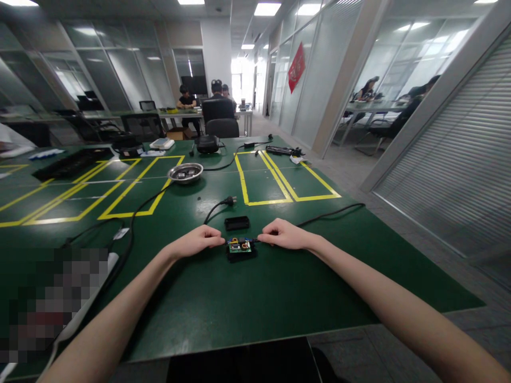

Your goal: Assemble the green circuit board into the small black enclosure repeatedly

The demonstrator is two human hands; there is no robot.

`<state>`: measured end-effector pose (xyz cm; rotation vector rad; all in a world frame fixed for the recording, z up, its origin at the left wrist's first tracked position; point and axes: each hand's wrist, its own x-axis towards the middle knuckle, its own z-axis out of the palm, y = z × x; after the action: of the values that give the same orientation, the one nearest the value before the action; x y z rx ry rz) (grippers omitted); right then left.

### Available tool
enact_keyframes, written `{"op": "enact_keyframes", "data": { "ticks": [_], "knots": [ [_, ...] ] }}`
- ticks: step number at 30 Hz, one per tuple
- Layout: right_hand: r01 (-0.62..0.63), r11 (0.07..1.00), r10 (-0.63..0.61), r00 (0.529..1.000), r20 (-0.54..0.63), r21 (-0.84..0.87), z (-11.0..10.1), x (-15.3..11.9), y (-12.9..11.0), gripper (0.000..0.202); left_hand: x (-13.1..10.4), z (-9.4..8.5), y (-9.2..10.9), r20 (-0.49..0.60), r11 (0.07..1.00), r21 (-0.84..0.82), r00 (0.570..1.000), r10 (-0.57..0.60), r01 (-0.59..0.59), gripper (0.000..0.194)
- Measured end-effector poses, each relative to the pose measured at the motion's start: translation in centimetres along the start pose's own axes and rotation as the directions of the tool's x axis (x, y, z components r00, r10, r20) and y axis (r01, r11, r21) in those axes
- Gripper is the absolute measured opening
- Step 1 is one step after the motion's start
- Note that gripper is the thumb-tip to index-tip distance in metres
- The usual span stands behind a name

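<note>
A small green circuit board point(240, 246) with copper-wound coils is at the black case half point(241, 257) in front of me; whether it is fully seated I cannot tell. My left hand point(198, 241) pinches the black cord at the board's left end. On the opposite end, the fingers of my right hand point(285, 234) are closed on the other black cable point(331, 215), which runs off to the right. Just behind the board lies a second black case half point(237, 222), hollow side up. A power plug point(230, 201) rests beyond my left hand, its cord curving back toward it.
A metal bowl point(185, 173) with small metal parts stands farther back on the green table point(207, 314). Yellow tape point(267, 202) marks rectangles. A black adapter-like object point(207, 143), cables and a black tray point(72, 163) lie around. People sit at a far table point(183, 114).
</note>
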<state>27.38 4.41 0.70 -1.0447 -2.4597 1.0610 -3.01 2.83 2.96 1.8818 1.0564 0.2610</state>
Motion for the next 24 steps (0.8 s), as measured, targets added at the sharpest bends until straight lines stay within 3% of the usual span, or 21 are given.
{"op": "enact_keyframes", "data": {
  "ticks": [13,19,24],
  "knots": [
    [0.071,0.991,-0.073,0.997,-0.018,-0.116,0.2,0.0,0.0,0.053,0.0,0.3,-0.1,0.032,0.991,0.129,0.999,0.032,-0.036,0.041],
    [0.094,0.978,-0.100,0.995,-0.022,-0.186,0.5,0.0,0.1,0.055,-0.1,0.8,-0.1,-0.022,0.972,0.228,0.998,0.061,-0.054,0.039],
    [0.033,0.968,-0.055,0.995,-0.082,-0.247,0.9,0.2,0.0,0.059,-0.3,1.3,0.2,-0.066,0.983,0.176,0.996,0.054,-0.042,0.026]
  ]
}}
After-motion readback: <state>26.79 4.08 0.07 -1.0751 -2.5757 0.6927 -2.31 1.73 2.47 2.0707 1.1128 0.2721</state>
